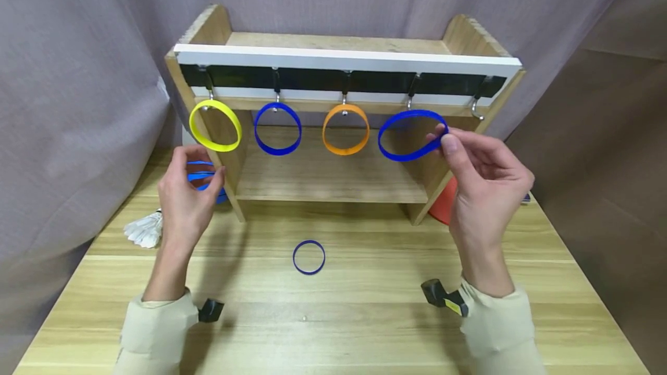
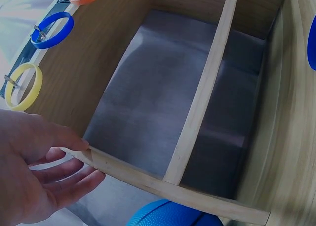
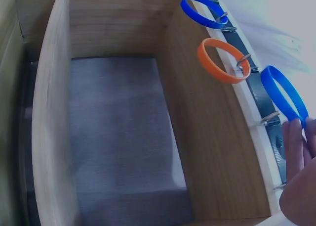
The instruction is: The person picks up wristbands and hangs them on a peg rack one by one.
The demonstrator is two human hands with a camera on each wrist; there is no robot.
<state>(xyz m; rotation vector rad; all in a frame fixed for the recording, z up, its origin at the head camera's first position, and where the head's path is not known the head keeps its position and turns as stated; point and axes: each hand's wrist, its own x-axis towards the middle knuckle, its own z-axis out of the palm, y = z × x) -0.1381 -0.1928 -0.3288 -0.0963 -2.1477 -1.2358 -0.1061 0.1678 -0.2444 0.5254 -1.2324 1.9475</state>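
My right hand (image 1: pixel 484 190) pinches a blue wristband (image 1: pixel 401 158) by its right side, stretching it into a teardrop in front of the fourth hook (image 1: pixel 410 102). In the right wrist view this held band stands apart from the hook's tip. Three wristbands hang from the other hooks: yellow (image 1: pixel 221 148) at far left, then blue (image 1: pixel 278 151), then orange (image 1: pixel 346 151). The rightmost hook (image 1: pixel 476 111) bears no band. With fingers loosely bent, my left hand (image 1: pixel 187 190) has its fingertips right at the shelf's left side panel (image 2: pixel 128 174) and holds nothing.
The wooden shelf (image 1: pixel 333 200) stands on a wood-grain table (image 1: pixel 344 334). A thin dark blue band (image 1: pixel 310 273) lies in front of it. A shuttlecock (image 1: pixel 143 230) and a blue ball (image 2: pixel 173 216) are at left, a red object (image 1: pixel 444 204) at right. Curtains surround the table.
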